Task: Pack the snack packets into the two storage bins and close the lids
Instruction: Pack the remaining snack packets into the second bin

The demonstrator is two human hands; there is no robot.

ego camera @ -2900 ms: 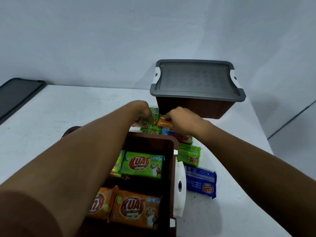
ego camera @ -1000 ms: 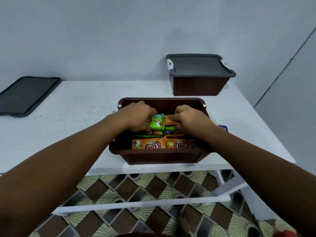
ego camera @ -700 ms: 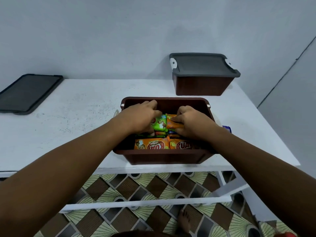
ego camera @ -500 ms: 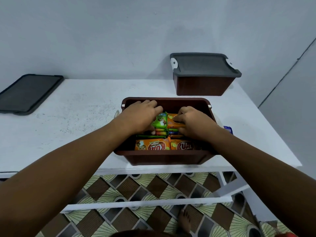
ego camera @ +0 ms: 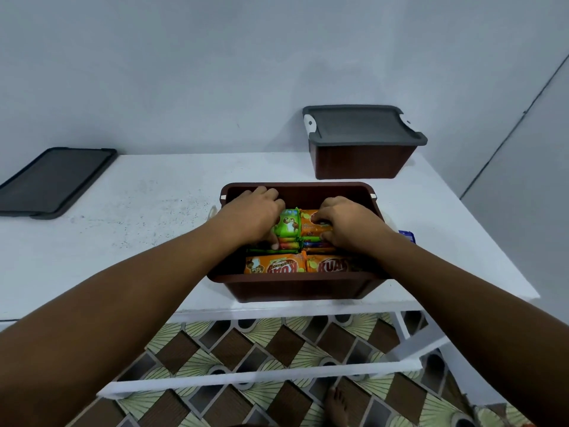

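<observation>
- Snack packets (ego camera: 274, 265), flat glossy film-wrapped bars in green and orange, lie stacked inside the open brown rectangular plastic bin (ego camera: 295, 288). The bin sits at the 6 o'clock edge of the white table (ego camera: 138, 211).
- Two of the orange ones lie side by side along the bin's 6 o'clock wall. Further stacks rise behind them towards 12 o'clock, under the hands.
- The left hand (ego camera: 252, 214) curls over the top green packet (ego camera: 288, 224), with its thumb down at the stack's near edge.
- The right hand (ego camera: 348, 223) grips the top orange packet (ego camera: 311, 220) just beside it. The two hands are close but apart, each clamped on its own stack.
- The packets look light, soft-skinned and slippery, and what is inside probably snaps easily. They are best held across the broad flat faces with gentle, even pressure, not tugged by the crimped ends.
- A blue film packet (ego camera: 408, 235) lies on the table at 3 o'clock of the bin, mostly hidden by the right forearm. It is apparently still to be packed.
- A second brown plastic bin (ego camera: 363, 161) stands at 1 o'clock, already shut under its grey lid (ego camera: 360, 126).
- A loose dark grey flat lid (ego camera: 52, 180) rests at 10 o'clock, well apart, and probably belongs to the open bin.
</observation>
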